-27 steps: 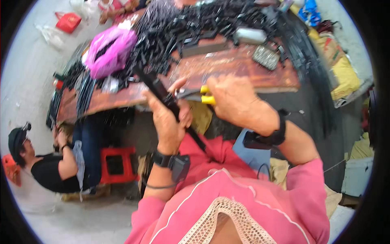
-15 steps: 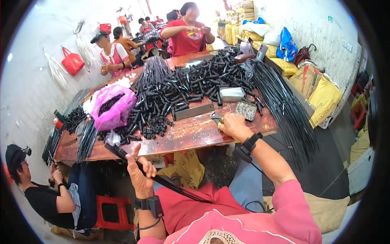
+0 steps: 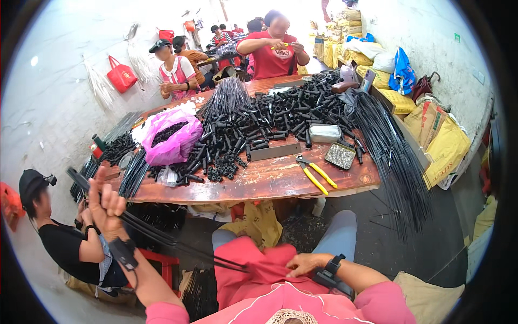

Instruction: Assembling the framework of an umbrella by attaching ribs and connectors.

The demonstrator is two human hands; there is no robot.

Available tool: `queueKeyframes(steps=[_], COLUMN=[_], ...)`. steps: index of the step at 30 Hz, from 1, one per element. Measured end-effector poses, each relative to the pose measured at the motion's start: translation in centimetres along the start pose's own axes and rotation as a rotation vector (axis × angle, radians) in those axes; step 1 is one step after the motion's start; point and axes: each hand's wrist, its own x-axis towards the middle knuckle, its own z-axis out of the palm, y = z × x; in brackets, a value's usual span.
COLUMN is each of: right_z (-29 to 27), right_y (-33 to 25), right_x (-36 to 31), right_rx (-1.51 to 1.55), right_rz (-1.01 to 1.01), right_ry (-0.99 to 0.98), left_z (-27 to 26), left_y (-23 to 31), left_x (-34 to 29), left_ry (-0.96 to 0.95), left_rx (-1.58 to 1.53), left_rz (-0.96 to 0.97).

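One long wooden table (image 3: 280, 181) fills the middle of the frame, its reddish top running from lower left up toward the upper centre. Across most of it I see a heap of short black plastic tubes (image 3: 270, 121), and a sheaf of thin black metal rods (image 3: 396, 162) hangs over its right edge toward the floor. At the right of the frame, yellow woven sacks (image 3: 448, 146) lean against the wall; I cannot tell what they hold.

On the table's left part sits a pink plastic bag (image 3: 171, 143), its mouth open, with more black tubes inside. Further left lies a smaller dark pile of black parts (image 3: 117, 148). Near the table's right front I make out a small rectangular metal tray (image 3: 340, 155) filled with tiny pale pieces too small to identify, and just above it a grey oblong box (image 3: 325, 133) whose contents are hidden. Yellow-handled pliers (image 3: 315, 175) lie loose on the wood beside the tray, with no hand on them.

My left hand (image 3: 105, 208), at the lower left of the frame, is raised and wrapped around one end of a long bundle of black rods (image 3: 162, 235), which slants down to my lap. My right hand (image 3: 307, 264), low in the centre, presses flat on the pink cloth there, fingers loosely curled, touching the bundle's lower end.
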Motion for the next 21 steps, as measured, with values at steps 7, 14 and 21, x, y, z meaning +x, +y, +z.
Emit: queueKeyframes(steps=[7, 14, 21], right_z=[0.8, -2.8, -7.4], right_y=[-0.4, -11.6, -15.0], right_x=[0.4, 1.9, -0.9], right_rx=[-0.287, 0.455, 0.186], right_rz=[0.212, -0.374, -0.836], right_ry=[0.094, 0.628, 1.120], left_z=[1.4, 5.2, 12.7], left_y=[4.4, -14.6, -26.6], left_x=[0.1, -2.9, -8.5], left_ry=[0.248, 0.101, 0.478], left_rx=[0.225, -0.776, -0.696], left_rz=[0.193, -0.115, -0.542])
